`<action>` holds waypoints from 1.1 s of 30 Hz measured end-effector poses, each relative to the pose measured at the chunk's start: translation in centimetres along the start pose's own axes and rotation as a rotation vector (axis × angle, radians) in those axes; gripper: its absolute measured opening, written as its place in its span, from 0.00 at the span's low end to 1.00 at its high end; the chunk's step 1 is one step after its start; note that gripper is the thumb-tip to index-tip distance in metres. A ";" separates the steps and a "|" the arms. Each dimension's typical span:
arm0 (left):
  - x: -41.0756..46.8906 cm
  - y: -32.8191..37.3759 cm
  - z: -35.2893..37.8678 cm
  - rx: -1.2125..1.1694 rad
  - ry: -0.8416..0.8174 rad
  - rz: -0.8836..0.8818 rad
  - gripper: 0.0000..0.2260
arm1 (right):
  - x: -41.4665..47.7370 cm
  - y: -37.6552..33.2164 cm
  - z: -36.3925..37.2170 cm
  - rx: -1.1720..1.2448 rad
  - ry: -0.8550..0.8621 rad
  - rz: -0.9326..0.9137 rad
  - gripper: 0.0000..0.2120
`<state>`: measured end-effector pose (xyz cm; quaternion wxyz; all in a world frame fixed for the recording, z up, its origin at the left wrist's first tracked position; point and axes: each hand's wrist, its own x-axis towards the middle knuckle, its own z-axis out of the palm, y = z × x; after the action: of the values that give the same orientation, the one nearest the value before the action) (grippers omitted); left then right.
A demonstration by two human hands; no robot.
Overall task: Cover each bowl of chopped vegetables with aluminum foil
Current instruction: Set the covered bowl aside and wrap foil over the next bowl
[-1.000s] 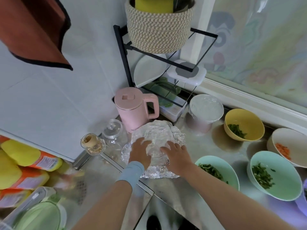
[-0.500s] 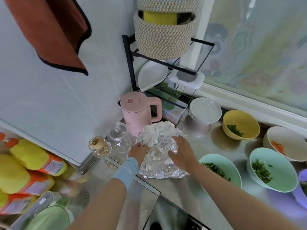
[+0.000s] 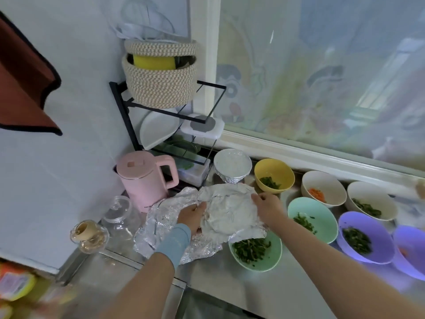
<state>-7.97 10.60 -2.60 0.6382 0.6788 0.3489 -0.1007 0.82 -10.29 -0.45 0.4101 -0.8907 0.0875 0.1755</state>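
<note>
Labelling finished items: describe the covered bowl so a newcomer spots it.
Follow the window sill left to the black corner rack. The foil-covered bowl stands at its foot, between the pink kettle and the yellow bowl. Unlike its open neighbours, foil wraps its rim.

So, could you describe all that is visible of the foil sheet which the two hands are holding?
The foil sheet is silver-grey aluminum, crumpled and wrinkled, with a dull pale face turned up. It is held above the steel counter. The left hand grips its left edge, the right hand pinches its far right edge. Its near corner hangs over a green bowl of chopped greens. More crinkled foil lies beneath it to the left; whether they are joined is unclear.
</note>
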 end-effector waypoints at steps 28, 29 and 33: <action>-0.1 -4.0 11.1 0.776 0.319 0.704 0.22 | 1.2 11.6 0.4 -0.215 0.191 0.104 0.13; -0.1 -3.9 11.9 0.895 0.231 0.835 0.22 | 1.2 11.7 0.4 -0.209 0.194 0.100 0.13; 1.0 -5.7 13.8 1.281 0.000 0.791 0.27 | 1.4 11.6 0.4 -0.134 0.181 0.118 0.08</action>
<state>-6.42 -2.32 -10.05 0.1071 0.9920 -0.0478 -0.0474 -1.46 -17.49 -9.33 0.3290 -0.9216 0.1647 0.1236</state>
